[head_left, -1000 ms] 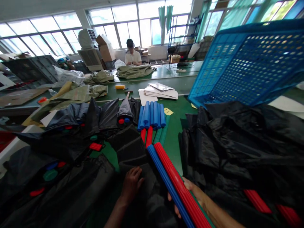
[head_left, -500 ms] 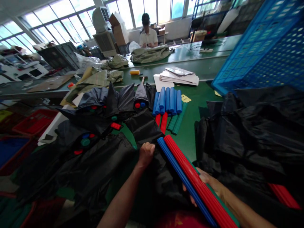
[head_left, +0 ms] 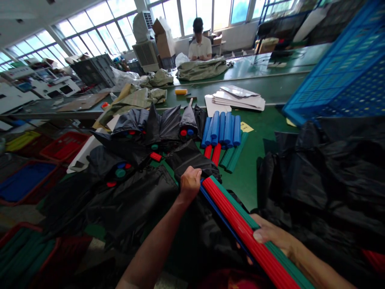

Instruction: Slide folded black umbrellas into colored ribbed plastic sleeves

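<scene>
From the head camera, the right hand (head_left: 272,235) curls around a bundle of red, green and blue rods (head_left: 240,228). The left hand (head_left: 190,184) makes a fist on black cloth (head_left: 192,160) by their ends. A loose grip could let the rods slip and roll.

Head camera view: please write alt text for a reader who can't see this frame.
A person's right hand grips a bundle of long ribbed red, green and blue rods, while the left hand sits at their far end, on black fabric. Behind lies a green workbench; a blue perforated plastic crate tilts at right.
</scene>
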`<state>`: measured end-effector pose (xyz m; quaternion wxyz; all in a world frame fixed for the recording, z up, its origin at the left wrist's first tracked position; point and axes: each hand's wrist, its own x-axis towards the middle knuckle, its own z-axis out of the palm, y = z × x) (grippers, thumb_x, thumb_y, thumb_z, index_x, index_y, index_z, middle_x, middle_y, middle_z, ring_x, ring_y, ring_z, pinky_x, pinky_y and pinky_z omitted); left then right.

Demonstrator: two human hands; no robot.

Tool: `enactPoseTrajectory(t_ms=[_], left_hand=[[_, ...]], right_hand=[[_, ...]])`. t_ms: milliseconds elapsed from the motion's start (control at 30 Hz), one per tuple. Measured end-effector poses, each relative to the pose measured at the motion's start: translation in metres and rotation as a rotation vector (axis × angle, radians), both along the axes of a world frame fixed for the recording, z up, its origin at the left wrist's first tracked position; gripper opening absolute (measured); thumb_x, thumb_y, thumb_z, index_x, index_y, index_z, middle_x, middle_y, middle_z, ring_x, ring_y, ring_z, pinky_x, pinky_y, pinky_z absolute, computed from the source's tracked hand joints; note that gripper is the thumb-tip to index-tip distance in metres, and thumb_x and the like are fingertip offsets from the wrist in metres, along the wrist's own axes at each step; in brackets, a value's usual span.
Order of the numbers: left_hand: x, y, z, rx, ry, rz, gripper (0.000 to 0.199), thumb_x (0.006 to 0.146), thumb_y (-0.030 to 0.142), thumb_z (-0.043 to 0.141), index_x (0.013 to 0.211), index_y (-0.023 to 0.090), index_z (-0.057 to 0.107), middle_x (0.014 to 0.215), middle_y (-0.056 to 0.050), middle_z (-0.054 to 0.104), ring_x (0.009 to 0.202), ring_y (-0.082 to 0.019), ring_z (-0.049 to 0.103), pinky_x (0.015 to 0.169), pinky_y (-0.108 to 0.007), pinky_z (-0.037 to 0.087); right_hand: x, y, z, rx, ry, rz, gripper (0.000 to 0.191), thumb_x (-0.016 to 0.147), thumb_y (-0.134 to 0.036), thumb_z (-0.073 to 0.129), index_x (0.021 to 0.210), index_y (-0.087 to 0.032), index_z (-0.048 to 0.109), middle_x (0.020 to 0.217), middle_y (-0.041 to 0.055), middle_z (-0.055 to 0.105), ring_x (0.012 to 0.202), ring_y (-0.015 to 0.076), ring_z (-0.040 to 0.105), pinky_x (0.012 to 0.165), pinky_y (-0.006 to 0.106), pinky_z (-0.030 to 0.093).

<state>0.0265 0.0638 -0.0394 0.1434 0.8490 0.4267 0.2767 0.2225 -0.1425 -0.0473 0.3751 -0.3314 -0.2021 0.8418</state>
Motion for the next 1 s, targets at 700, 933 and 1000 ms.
enactPoseTrajectory(t_ms=[700, 933, 1000], left_hand=[[0.026, -0.023, 0.02, 0.26, 0.213, -0.529, 0.03, 0.095, 0.025, 0.035, 0.081, 0.017, 0.06, 0.076, -0.004, 0.054, 0.073, -0.015, 0.05, 0.067, -0.028, 0.041], [0.006, -0.032, 0.005, 0.248, 0.101, -0.458, 0.022, 0.095, 0.022, 0.038, 0.096, 0.017, 0.06, 0.075, -0.004, 0.055, 0.072, -0.015, 0.052, 0.067, -0.028, 0.043], [0.005, -0.037, 0.001, 0.237, 0.059, -0.387, 0.022, 0.094, 0.019, 0.038, 0.094, 0.016, 0.06, 0.072, -0.004, 0.054, 0.07, -0.015, 0.052, 0.067, -0.028, 0.043]], right_hand=[[-0.009, 0.034, -0.004, 0.013, -0.09, -0.051, 0.041, 0.064, -0.03, 0.075, 0.097, -0.01, 0.061, 0.077, 0.0086, 0.069, 0.06, 0.017, 0.066, 0.06, 0.03, 0.056], [-0.011, 0.042, -0.004, 0.01, -0.002, -0.068, 0.041, 0.074, -0.04, 0.066, 0.103, -0.011, 0.059, 0.083, 0.0123, 0.071, 0.063, 0.0225, 0.068, 0.066, 0.04, 0.055], [-0.017, 0.044, -0.007, -0.006, 0.011, -0.067, 0.042, 0.077, -0.043, 0.062, 0.103, -0.01, 0.06, 0.084, 0.0133, 0.071, 0.064, 0.0236, 0.069, 0.066, 0.04, 0.055]])
